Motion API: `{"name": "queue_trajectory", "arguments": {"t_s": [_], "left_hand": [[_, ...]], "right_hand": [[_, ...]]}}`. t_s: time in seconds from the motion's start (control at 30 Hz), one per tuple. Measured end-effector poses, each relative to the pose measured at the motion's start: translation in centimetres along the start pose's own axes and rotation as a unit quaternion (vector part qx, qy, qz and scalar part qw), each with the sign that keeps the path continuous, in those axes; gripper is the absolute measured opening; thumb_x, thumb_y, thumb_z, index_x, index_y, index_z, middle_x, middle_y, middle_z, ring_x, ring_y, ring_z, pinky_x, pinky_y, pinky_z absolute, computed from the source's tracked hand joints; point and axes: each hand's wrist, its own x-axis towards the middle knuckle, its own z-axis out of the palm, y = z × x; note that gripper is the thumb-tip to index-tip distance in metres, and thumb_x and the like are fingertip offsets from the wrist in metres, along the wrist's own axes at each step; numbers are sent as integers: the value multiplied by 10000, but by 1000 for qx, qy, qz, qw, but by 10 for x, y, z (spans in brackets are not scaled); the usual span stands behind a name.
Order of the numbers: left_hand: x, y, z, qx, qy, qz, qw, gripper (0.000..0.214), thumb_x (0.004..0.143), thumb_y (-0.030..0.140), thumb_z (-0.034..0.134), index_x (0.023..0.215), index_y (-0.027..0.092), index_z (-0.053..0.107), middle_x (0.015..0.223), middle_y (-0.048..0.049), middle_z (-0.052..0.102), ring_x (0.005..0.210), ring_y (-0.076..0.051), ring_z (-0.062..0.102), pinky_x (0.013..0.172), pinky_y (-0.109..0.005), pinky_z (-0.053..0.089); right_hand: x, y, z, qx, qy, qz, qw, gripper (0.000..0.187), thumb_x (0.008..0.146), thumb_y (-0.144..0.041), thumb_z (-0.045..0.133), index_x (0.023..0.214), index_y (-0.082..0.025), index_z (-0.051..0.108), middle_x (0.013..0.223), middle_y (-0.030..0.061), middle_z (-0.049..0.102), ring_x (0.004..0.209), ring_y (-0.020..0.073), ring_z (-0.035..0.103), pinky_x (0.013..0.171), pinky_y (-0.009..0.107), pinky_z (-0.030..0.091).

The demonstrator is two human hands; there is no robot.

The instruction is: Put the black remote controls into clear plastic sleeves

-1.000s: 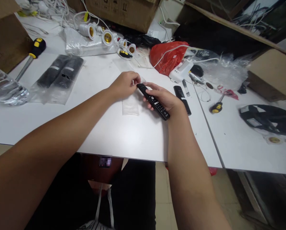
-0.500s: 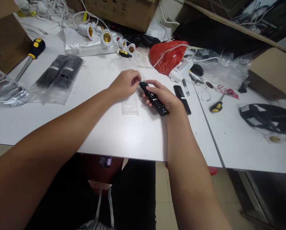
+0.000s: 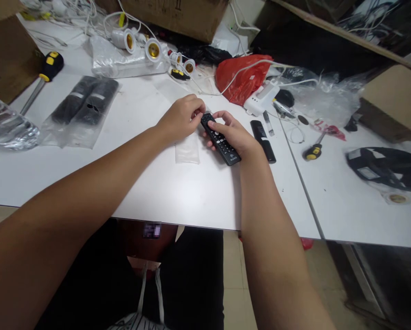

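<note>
A black remote control (image 3: 222,142) lies slantwise in my right hand (image 3: 235,133), button side up, with the thumb on its upper buttons and fingers curled around its far side. At the remote's top end is my left hand (image 3: 186,117), its thumb and fingers pinched together. What those fingertips hold is too small to make out; a bit of clear film shows between the hands. Beneath the left hand, a flat clear plastic bag (image 3: 187,153) rests on the white table (image 3: 178,192). To the right of my right hand lies a second black remote (image 3: 263,142).
Two bagged dark remotes (image 3: 85,101) and a screwdriver (image 3: 49,71) are on the left. Behind stand lamp sockets (image 3: 153,49), a red plastic bag (image 3: 241,78) and a white power strip (image 3: 261,98). Another screwdriver (image 3: 313,151) and a black round item (image 3: 384,167) lie right.
The held remote has turned slightly, its button face showing more toward me. Both hands stay close together at its top end, shifted up only a little.
</note>
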Motion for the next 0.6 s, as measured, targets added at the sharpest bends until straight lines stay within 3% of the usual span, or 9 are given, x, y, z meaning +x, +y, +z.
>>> {"name": "queue_trajectory", "arguments": {"t_s": [0.37, 0.6], "left_hand": [[-1, 0, -1, 3, -14, 10, 1000, 144, 888, 103, 648, 945, 231, 682, 1006, -69, 667, 901, -234, 647, 861, -379, 534], [-3, 13, -1, -32, -36, 6, 999, 150, 850, 86, 672, 921, 218, 674, 959, -60, 673, 911, -233, 656, 856, -378, 520]], "right_hand": [[1, 5, 2, 37, 5, -20, 999, 591, 767, -490, 908, 941, -271, 388, 847, 9, 718, 668, 177, 697, 546, 298, 558], [6, 6, 1, 35, 59, -14, 998, 603, 744, -498, 921, 937, -274, 395, 844, 16, 690, 791, 217, 737, 567, 311, 585]]}}
